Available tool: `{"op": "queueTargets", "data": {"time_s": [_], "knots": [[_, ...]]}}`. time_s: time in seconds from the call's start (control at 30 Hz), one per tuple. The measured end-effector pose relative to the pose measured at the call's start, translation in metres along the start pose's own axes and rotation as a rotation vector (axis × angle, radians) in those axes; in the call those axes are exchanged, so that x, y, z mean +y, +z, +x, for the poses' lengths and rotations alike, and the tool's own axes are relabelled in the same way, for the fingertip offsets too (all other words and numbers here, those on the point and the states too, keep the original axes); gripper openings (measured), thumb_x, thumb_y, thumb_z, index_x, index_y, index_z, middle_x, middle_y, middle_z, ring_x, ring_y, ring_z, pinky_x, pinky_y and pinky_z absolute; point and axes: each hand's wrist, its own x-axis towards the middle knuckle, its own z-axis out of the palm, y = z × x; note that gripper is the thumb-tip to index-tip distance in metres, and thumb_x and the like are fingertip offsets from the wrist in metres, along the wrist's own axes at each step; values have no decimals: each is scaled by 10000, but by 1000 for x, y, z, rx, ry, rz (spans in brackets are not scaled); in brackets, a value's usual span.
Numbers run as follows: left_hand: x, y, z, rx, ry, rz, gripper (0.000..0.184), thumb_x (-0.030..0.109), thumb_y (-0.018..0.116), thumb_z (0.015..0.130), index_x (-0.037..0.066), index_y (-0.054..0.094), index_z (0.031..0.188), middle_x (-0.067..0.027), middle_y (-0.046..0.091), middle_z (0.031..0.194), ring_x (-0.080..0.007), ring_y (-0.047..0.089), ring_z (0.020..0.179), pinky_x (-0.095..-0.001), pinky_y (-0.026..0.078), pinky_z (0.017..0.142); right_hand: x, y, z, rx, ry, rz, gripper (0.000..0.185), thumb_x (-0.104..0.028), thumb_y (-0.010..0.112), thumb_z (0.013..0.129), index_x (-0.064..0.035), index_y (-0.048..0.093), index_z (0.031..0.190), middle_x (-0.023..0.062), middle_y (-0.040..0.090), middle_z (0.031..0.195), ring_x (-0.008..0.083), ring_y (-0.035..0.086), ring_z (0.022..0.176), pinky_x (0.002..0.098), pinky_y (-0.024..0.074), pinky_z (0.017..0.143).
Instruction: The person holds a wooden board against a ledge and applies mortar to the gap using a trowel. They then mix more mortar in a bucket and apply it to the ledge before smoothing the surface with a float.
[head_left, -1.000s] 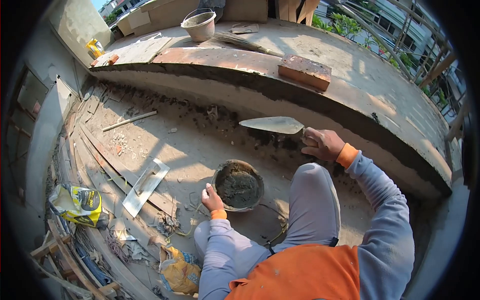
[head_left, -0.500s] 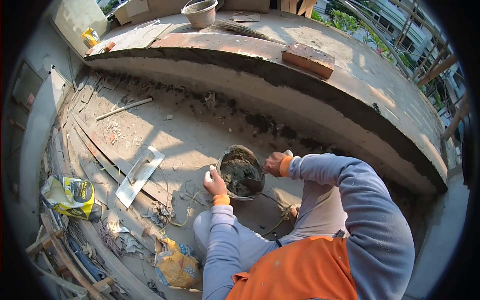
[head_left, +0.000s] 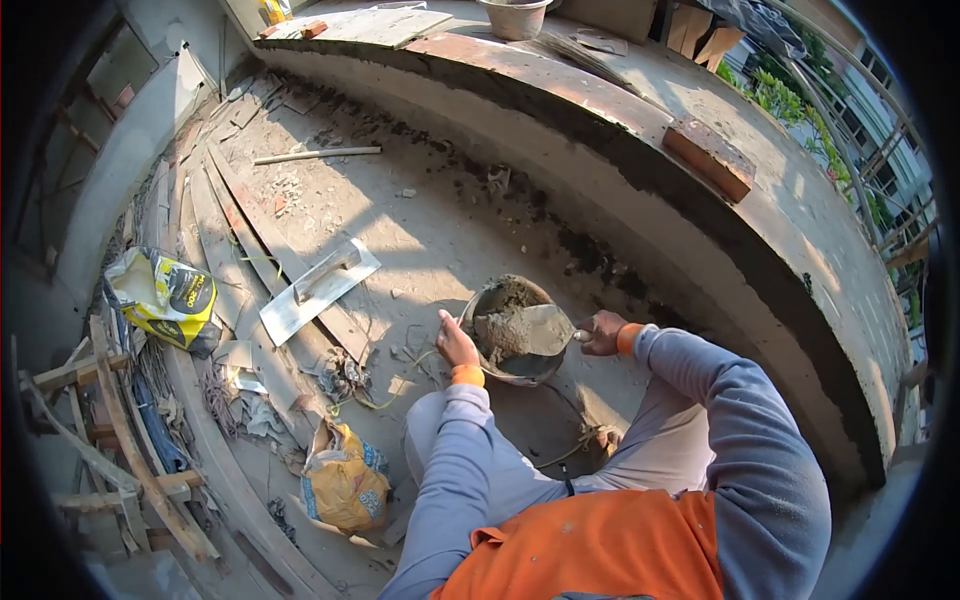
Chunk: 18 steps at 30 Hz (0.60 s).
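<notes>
My right hand [head_left: 602, 333] is closed round the handle of a pointed trowel [head_left: 548, 330]. Grey mortar [head_left: 503, 334] lies on the front part of the blade, which is over the opening of a round bucket [head_left: 526, 379]. More wet mortar shows inside the bucket. At the bucket's left rim is my left hand [head_left: 457, 340], its fingers closed on the edge. A flat rectangular float [head_left: 318, 291] with a raised handle rests on boards to the left of the bucket.
A curved low wall [head_left: 600, 190] bears a red brick [head_left: 709, 159], another bucket [head_left: 516, 17] and a straw broom [head_left: 595, 66]. Left are wooden planks [head_left: 215, 250], a yellow-black bag [head_left: 165, 300] and scrap wood. An orange-yellow bag [head_left: 345, 478] stands near my left leg.
The trowel has gone from above the floor by the wall down into the bucket, and now shows with mortar on its blade. The camera view has turned, shifting the surroundings.
</notes>
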Motion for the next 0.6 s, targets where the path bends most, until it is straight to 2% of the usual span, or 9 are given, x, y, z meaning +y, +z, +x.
{"op": "queueTargets", "data": {"time_s": [0.03,0.1,0.2,0.27,0.33,0.4,0.43,0.57,0.6], "knots": [[3,-1,-2,5,37,42,659,491,436,949,-134,608,1064,-246,666,977,-308,653,920,-343,494,828,1,0,2,31,25,10,312,-284,634,680,-118,654,944,151,660,841,353,628,821,433,496,714],[-5,3,1,16,-17,-138,670,496,402,962,-135,613,1040,-240,668,968,-300,652,902,-323,496,809,-5,-2,1,51,44,23,307,-269,642,667,-104,649,926,156,656,836,355,625,820,432,496,713],[-2,-2,2,40,38,61,672,491,386,968,-139,616,1016,-248,664,963,-325,635,913,-363,478,825,-18,-19,-3,74,32,65,277,-239,644,659,-87,634,891,152,648,800,355,619,781,428,488,684],[-1,-6,4,-14,3,61,673,492,388,969,-141,615,1013,-250,662,955,-339,625,899,-373,466,831,-21,-36,-10,48,23,116,235,-215,636,663,-69,610,845,155,626,752,350,608,738,425,475,651],[-8,-3,3,7,30,-30,665,492,397,967,-133,615,1029,-252,659,959,-332,617,880,-369,459,834,-17,-50,-24,87,24,155,266,-233,685,660,-46,580,818,163,594,704,348,583,683,417,461,619],[-17,-8,8,-55,32,17,667,500,416,959,-131,607,1059,-258,649,1000,-325,608,882,-364,452,844,-20,-71,-51,232,-73,229,348,-275,743,648,-29,571,824,165,582,686,348,569,652,415,460,610],[-9,-6,6,-31,5,-5,669,500,424,956,-136,599,1071,-259,644,1019,-327,607,902,-360,450,856,-20,-83,-67,249,-47,206,391,-295,774,646,-22,565,831,153,568,696,338,561,650,411,460,616],[-1,-8,6,-15,-29,52,682,499,438,950,-153,580,1093,-256,637,1047,-318,606,955,-350,449,886,-14,-130,-130,453,-79,134,341,-258,765,664,-18,566,804,136,548,736,315,571,704,405,458,641],[2,-9,4,-21,4,71,680,496,438,951,-151,574,1108,-252,635,1055,-306,606,970,-344,450,893,-6,-135,-143,493,-88,113,321,-242,761,661,-12,568,776,128,540,710,305,555,663,395,453,614]]}}
